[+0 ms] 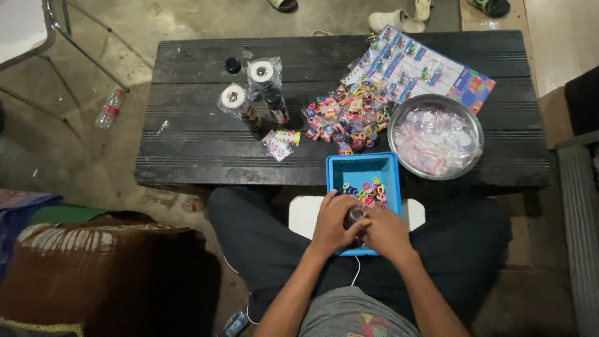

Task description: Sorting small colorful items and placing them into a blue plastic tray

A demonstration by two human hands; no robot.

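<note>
My left hand (332, 226) and right hand (385, 233) meet over the near end of the blue plastic tray (364, 171), both closed around a small dark bottle (355, 218). Little bright hair ties (369, 191) lie loose in the tray just beyond my fingers. The tray juts off the near edge of the black ribbed bench (199, 153), onto my lap. To its right, a round steel bowl (399, 128) holds clear packets; ahead sits a colourful heap of bagged hair ties (349, 118). Farther left stand wrapped bottles (253, 93), bare bench around them. Rough concrete floor (125, 156) spreads left.
</note>
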